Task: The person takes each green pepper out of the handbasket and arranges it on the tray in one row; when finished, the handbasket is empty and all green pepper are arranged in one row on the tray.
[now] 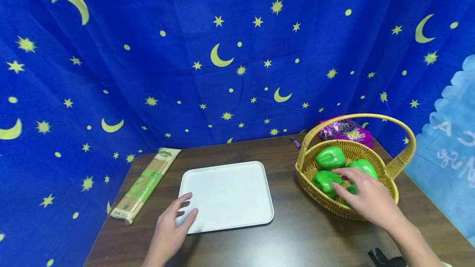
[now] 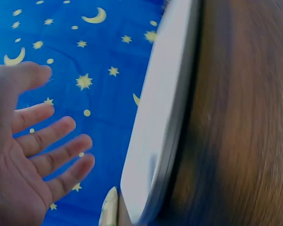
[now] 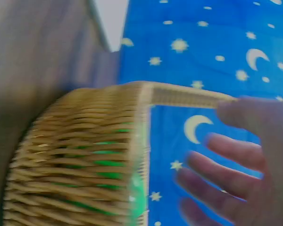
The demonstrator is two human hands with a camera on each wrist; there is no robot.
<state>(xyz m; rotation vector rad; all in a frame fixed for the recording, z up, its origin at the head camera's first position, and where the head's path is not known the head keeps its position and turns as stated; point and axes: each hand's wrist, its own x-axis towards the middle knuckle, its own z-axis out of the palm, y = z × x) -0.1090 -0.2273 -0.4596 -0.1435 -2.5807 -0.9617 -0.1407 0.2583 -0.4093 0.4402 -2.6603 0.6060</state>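
A wicker basket [image 1: 323, 203] with a tall arched handle stands on the right of the table, holding several green bell peppers [image 1: 331, 158]. Over its front right part hovers my right hand [image 1: 367, 193], fingers spread and nothing held; in the right wrist view the hand [image 3: 236, 174] appears beside the basket's woven wall [image 3: 75, 160]. A white rectangular tray [image 1: 228, 197] lies flat in the middle. At the tray's left front corner is my left hand [image 1: 171, 226], its fingers loosely extended. The left wrist view shows that palm [image 2: 42, 160] bare, apart from the tray's edge [image 2: 155, 117].
Left of the tray lies a long packet of noodles [image 1: 146, 184] with a green label. Behind the basket sits a purple bag [image 1: 346, 131]. A blue star-patterned curtain [image 1: 237, 73] borders the brown table [image 1: 297, 234]. A black object [image 1: 386, 258] shows at the front right.
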